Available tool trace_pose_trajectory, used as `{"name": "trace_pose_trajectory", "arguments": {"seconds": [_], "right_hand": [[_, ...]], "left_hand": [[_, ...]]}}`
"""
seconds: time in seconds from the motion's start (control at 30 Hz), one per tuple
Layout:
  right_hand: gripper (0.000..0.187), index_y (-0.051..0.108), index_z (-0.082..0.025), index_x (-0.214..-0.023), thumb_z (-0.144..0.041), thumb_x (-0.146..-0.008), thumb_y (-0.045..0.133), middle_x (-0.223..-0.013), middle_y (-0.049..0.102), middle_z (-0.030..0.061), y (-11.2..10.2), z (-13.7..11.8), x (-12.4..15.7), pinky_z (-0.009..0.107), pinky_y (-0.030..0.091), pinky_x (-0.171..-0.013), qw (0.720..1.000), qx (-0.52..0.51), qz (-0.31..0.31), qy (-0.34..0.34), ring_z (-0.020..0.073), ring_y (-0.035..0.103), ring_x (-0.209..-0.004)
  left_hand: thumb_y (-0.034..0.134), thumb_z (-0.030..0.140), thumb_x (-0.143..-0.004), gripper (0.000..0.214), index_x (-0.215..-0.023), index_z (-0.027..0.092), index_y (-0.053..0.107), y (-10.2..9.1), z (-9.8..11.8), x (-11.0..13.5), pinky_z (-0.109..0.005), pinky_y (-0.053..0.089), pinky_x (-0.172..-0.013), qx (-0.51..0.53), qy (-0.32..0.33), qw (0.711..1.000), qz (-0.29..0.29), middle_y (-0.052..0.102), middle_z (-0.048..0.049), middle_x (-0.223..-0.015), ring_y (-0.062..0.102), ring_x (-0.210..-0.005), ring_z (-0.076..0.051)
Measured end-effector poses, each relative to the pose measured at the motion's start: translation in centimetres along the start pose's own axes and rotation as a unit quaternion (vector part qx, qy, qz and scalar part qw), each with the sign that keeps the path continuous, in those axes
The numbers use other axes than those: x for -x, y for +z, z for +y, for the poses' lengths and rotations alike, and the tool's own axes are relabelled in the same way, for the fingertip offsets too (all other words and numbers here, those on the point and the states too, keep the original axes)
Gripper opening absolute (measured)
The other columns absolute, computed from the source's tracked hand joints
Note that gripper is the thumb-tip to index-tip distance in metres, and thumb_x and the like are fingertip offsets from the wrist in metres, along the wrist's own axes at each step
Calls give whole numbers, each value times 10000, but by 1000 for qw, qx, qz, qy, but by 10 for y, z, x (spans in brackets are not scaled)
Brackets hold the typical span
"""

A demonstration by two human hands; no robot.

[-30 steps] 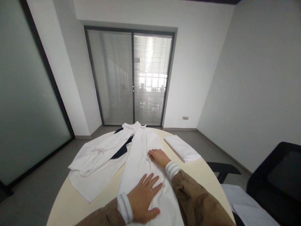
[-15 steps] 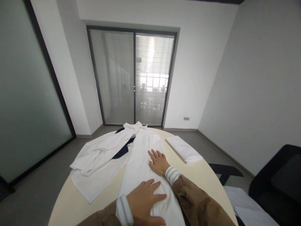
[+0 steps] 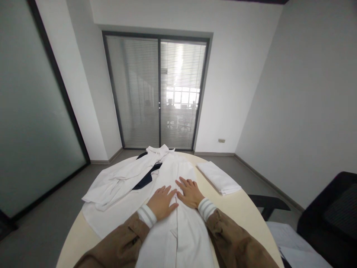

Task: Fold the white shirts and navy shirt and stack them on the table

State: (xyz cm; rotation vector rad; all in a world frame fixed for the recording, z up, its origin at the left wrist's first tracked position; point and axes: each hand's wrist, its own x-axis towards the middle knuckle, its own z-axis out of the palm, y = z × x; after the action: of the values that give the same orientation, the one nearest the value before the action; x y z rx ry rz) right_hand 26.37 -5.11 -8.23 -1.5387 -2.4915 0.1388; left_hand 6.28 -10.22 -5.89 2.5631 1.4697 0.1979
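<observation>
A white shirt [image 3: 173,175] lies spread along the middle of a round cream table [image 3: 245,208], its collar at the far end. Both my hands rest flat on its folded front panel, side by side. My left hand [image 3: 161,201] has its fingers stretched out and pointing away from me. My right hand [image 3: 189,192] lies just to the right of it, fingers spread, palm down on the cloth. A dark navy piece [image 3: 146,178] shows under the shirt's left half, where a sleeve [image 3: 117,182] is folded across.
A folded white cloth [image 3: 219,178] sits on the table to the right of the shirt. A black chair [image 3: 326,219] stands at the right, with papers [image 3: 292,245] beside it. Glass doors with blinds [image 3: 158,93] are straight ahead.
My left hand slid forward along the shirt, from near the table's front edge up to beside my right hand. My right hand opened flat and stayed in place.
</observation>
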Motion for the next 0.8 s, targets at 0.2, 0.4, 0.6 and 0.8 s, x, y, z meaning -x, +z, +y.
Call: {"name": "trace_pose_trajectory", "arguments": {"seconds": [0.2, 0.4, 0.6, 0.8], "right_hand": [[601, 303, -315, -1535, -465, -956, 366, -1603, 305, 24, 1, 16, -8, 532, 198, -1133, 996, -62, -58, -37, 331, 268, -1429], [508, 503, -182, -1400, -310, -913, 438, -1513, 434, 113, 10, 44, -36, 433, 281, -1127, 977, -105, 142, 118, 287, 368, -1377], [605, 475, -86, -1388, -288, -824, 559, -1299, 604, 215, 24, 74, -71, 483, 334, -1091, 914, -232, 198, 267, 341, 518, -1258], [613, 517, -149, -1354, -234, -748, 555, -1268, 641, 133, 31, 95, -91, 395, 430, -1032, 891, -327, 223, 221, 249, 592, -1186]], "left_hand": [[357, 485, -980, 638, -1540, 182, 317, 26, -6, -19, -614, 147, -1169, -27, -62, 996, 50, 263, -155, -1603, 178, -1483, -378], [394, 571, -955, 628, -1531, 334, 316, 30, -7, -17, -654, 56, -1161, 9, -51, 996, 71, 284, -109, -1603, 151, -1486, -393], [328, 483, -995, 520, -1419, 264, 534, 29, -18, -30, -590, 140, -1175, 105, -102, 982, 119, 420, -96, -1539, 241, -1467, -359], [572, 326, -860, 407, -1188, 131, 711, 20, -73, -49, -499, 273, -1142, 278, -189, 920, 201, 520, -185, -1441, 416, -1370, -373]]}}
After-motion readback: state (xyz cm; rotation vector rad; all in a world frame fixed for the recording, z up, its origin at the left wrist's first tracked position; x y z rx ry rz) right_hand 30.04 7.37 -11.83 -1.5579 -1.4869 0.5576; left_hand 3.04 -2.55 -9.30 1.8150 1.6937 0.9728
